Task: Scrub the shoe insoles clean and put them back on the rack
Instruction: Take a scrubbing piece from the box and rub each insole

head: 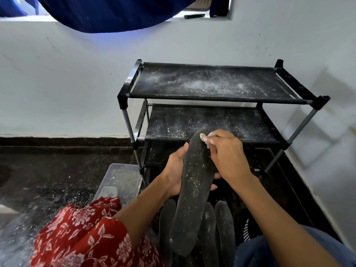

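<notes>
Dark insole point(194, 185), speckled with pale grit, held upright in the air in front of the rack point(217, 83), toe end up and heel end hanging over the other insoles point(224, 224) lying on the floor below. The left hand point(174, 168) cups the insole from behind at mid-length, thumb on its left edge and fingertips showing past the right edge; the right hand point(227, 155) pinches a small pale scrubbing piece point(203, 137) against the toe end, its exact kind too hidden to tell. Likely faults: the insole is supported only at the middle, so hard pressure at the toe may fold it backward and let the scrubber skid off; loosened grit probably falls onto the insoles beneath, soiling them again. Both rack shelves carry the same pale dust, so a cleaned insole laid there would likely pick it up. A clear plastic tub point(123, 180) sits on the floor at the rack's left front leg, beside red floral cloth point(84, 234); blue fabric point(107, 14) hangs above the wall. Nothing blocks the shelves' front edges.
</notes>
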